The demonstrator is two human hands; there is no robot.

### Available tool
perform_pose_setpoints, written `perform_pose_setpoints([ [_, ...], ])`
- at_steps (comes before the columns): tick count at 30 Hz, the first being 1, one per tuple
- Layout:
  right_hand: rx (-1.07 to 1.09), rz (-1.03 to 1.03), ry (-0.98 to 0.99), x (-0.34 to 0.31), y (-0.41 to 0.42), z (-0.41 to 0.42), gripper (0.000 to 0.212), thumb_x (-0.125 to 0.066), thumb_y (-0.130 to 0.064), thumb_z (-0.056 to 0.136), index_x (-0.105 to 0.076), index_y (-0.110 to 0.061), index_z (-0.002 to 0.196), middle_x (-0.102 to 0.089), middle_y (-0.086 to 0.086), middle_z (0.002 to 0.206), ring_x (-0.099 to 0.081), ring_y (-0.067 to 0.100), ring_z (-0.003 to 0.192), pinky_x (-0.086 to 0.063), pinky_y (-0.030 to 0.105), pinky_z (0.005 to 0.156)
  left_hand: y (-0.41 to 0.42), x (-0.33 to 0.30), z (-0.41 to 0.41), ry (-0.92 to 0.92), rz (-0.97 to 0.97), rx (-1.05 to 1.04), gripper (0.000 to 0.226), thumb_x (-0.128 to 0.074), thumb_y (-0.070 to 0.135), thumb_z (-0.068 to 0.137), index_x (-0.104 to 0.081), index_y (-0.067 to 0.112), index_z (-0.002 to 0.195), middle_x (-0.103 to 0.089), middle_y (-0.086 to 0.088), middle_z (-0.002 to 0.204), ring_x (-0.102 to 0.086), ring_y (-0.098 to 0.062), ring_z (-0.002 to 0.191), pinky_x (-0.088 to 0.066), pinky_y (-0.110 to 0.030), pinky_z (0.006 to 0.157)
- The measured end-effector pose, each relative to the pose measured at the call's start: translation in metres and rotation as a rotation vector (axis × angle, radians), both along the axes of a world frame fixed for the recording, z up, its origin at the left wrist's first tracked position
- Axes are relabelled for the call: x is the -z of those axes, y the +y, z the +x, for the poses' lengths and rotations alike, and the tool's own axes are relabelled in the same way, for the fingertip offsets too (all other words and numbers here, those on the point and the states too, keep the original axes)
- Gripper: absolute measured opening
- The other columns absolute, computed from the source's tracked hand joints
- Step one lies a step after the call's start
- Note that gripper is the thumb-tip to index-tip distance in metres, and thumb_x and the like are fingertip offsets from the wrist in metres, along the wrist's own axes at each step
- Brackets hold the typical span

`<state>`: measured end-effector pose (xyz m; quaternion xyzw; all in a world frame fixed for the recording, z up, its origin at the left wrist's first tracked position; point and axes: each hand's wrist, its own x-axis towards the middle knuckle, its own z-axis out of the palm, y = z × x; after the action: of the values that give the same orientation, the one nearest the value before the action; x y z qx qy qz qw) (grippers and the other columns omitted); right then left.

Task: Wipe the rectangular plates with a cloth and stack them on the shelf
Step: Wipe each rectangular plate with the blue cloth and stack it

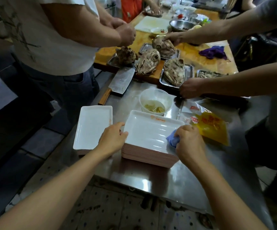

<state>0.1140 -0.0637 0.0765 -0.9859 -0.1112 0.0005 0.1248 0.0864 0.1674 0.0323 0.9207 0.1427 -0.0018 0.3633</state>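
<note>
The right hand [190,143] was curled around a bunched blue cloth [171,140], pressing it onto the near right corner of the top plate [149,131] of a tall stack of plates [149,156]. The left hand [112,139] gripped the left rim of that same top plate, thumb on the rim and fingers curled at the edge.

The tall stack stood on a steel table [175,180], set back from the table's near edge, with bare metal in front of it. To its left sat a second, much shorter stack [93,127], just beside the table's left edge and separated from the tall stack by a narrow gap where the left hand lay. Two stacks in all; the number of plates in each could not be counted.

Behind the tall stack, almost touching its far rim, stood one clear plastic tub [156,101] with yellowish liquid. On the right, a yellow bag [212,128] lay close against the right hand, leaving little room on that side. One cleaver [117,83] lay farther back, its wooden handle hanging over the left table edge.

Beyond it were several metal trays holding three cooked animal heads [148,61]. Other people's hands reached in: two from the left, two from the right. A purple rag [214,52] lay farther back on the right.
</note>
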Motion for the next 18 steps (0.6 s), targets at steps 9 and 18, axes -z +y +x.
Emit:
perform_pose_setpoints([
  [9, -0.114, 0.251, 0.006, 0.008, -0.011, -0.016, 0.045, -0.059, -0.009, 0.082, -0.054, -0.009, 0.126, -0.045, 0.01, 0.137, -0.038, 0.026, 0.127, -0.031, 0.034, 0.105, 0.0, 0.009, 0.0, -0.021, -0.049, -0.044, 0.039, -0.054, 0.016, 0.091, -0.052, 0.023, 0.129, -0.054, 0.007, 0.084, -0.051, -0.013, 0.082, -0.037, -0.026, 0.072],
  [18, -0.203, 0.126, 0.068, 0.033, 0.011, -0.021, 0.027, -0.057, 0.006, 0.076, -0.069, -0.007, 0.097, -0.055, 0.007, 0.108, -0.048, 0.017, 0.094, -0.044, 0.032, 0.074, 0.004, 0.012, 0.003, 0.024, -0.209, -0.081, 0.025, -0.053, 0.013, 0.089, -0.053, 0.031, 0.107, -0.055, -0.002, 0.079, -0.059, -0.024, 0.076, -0.053, -0.041, 0.069],
])
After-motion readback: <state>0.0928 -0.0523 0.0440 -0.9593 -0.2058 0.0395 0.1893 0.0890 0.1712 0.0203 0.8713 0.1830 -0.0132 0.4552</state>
